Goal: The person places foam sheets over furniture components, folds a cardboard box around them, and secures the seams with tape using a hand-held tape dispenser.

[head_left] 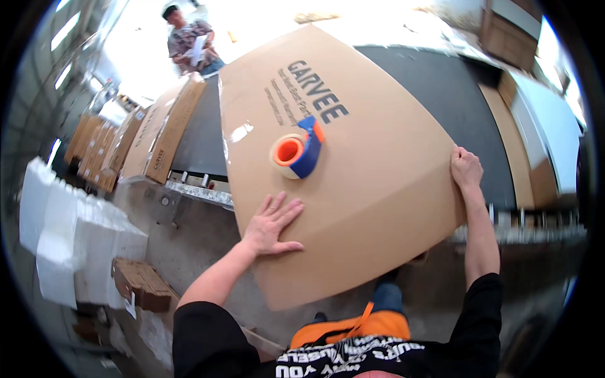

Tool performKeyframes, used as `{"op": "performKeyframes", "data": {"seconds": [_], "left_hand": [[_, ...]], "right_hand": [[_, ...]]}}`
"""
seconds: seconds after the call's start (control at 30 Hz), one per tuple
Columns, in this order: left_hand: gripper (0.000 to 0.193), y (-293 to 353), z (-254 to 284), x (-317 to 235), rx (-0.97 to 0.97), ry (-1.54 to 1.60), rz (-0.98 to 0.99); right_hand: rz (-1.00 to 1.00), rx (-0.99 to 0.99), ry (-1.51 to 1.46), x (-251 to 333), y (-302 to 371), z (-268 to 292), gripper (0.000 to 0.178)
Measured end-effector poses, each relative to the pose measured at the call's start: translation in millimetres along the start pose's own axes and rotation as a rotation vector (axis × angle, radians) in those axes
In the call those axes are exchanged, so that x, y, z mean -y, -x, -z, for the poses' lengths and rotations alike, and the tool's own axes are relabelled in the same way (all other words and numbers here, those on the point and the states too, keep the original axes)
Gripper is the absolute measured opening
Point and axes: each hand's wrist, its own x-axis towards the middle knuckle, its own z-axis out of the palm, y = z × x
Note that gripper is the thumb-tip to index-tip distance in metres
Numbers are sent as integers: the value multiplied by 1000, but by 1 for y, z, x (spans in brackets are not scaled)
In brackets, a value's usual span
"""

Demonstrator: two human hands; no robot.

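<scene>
A large flat cardboard box (359, 189) with dark print lies in front of me across a dark conveyor belt, its near end jutting out toward my body. My left hand (271, 225) rests flat on its top near the left edge, fingers spread. At the right edge, my right hand (467, 167) is closed round the box's side; its fingertips are partly hidden. On top of the box, beyond my left hand, sits a blue and orange tape dispenser (309, 153) with a roll of tape. Neither hand touches it.
The conveyor belt (416, 82) runs left to right, with metal rollers along its near side. More cartons (161, 129) stand on the left. White foam blocks (88, 233) and a brown cardboard stack (142, 283) are at lower left. A white panel (548, 126) lies at right. Another person (191, 44) stands beyond the belt.
</scene>
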Motion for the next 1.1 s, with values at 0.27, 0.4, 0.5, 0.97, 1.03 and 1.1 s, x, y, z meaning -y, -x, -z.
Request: {"op": "performKeyframes", "data": {"seconds": [0.27,0.4,0.5,0.97,1.03,1.1], "left_hand": [[118,87,-18,-10,-124,-95,-38],[105,72,-58,-7,-415,-368,-114],[96,77,-65,-9,-506,-316,-98],[102,27,-1,-58,-133,-135,-220],[101,-5,-5,-82,82,-210,-131],[96,-18,-11,-75,76,-170,-131]], "right_hand": [[-5,-547,4,68,269,-10,40],[-246,-911,-550,69,272,-92,55],[-122,-537,-578,54,298,-57,51],[-1067,264,-1723,129,279,31,73],[-982,353,-1600,122,298,29,50],[-472,-462,-1220,168,302,44,48]]}}
